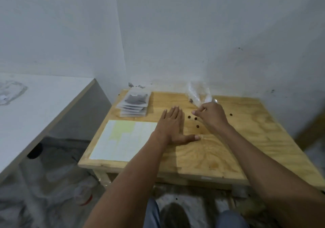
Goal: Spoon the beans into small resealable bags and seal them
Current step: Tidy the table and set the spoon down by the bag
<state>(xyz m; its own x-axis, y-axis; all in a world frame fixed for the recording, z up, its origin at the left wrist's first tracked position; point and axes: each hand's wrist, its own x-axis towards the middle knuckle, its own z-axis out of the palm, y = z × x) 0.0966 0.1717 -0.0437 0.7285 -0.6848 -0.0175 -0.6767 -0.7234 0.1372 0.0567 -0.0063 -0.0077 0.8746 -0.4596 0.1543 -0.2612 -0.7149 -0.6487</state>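
Scene: A person seated at a low plywood table (202,157) in a white-walled corner reaches both bare arms forward over the tabletop.

Left hand: The left hand (173,125) lies flat, palm down, fingers straight and together, thumb spread toward the person's right; it holds nothing.

Right hand: The right hand (210,114) is curled, thumb and forefinger pinched together near the mouth of a clear plastic bag (198,94); the blur leaves it unclear whether they have the bag's edge, a bean or nothing.

Loose beans: Three dark beans (195,118) lie on the wood in the gap between the two hands, just below the right fingertips; a fourth sits apart at the far right.

Key relation: The strays lie nearer the right hand, to its left and slightly toward the person, with the flat left hand walling them in on the other side.

Clear bag: It stands against the back wall, just beyond the right hand, a few dark specks near its base.

Filled bags: A stack of sealed bags (134,105) rests at the back left corner, well apart from the beans.

Paper: A pale sheet (121,140) lies in front of the stack, its right edge under the left forearm.

Spoon: None can be made out.

Judgement: Most bagging looks done; gathering strays likely comes next.
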